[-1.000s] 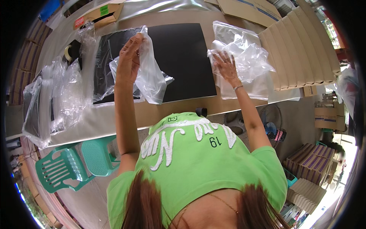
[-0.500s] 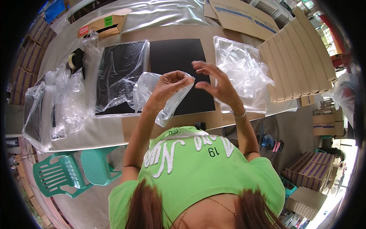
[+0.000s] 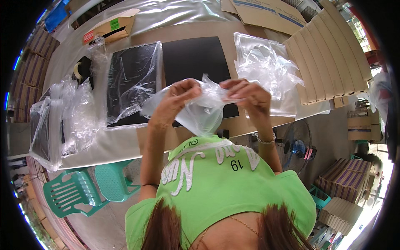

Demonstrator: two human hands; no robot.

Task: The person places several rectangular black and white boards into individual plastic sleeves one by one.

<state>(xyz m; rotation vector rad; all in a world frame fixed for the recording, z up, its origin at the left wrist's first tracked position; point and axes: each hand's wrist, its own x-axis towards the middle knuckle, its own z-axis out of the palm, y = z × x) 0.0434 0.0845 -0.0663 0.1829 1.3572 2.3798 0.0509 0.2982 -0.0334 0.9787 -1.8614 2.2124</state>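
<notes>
Landmark: black sheet point(image 3: 193, 58) at table centre.
Far left of it: open brown carton point(image 3: 109, 28) bearing a green label point(image 3: 114, 24) and a red one point(image 3: 88, 36).
Beyond it, right: flat brown cardboard boxes point(image 3: 266, 10) with blue stripes.
Right: brown flat cartons point(image 3: 329, 50), fanned in a row.

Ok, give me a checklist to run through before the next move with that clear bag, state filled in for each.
1. Both hands on the clear plastic bag: ok, left hand and right hand pinch its top edge.
2. Bag mouth opened: cannot tell, the film is bunched between the fingers.
3. Bag lifted off the table: ok, it hangs in front of the chest.
4. Bare black sheet unobstructed: ok, it lies flat, uncovered.
5. Spare bags at hand: ok, pile of clear bags lies right of the sheet.
</notes>
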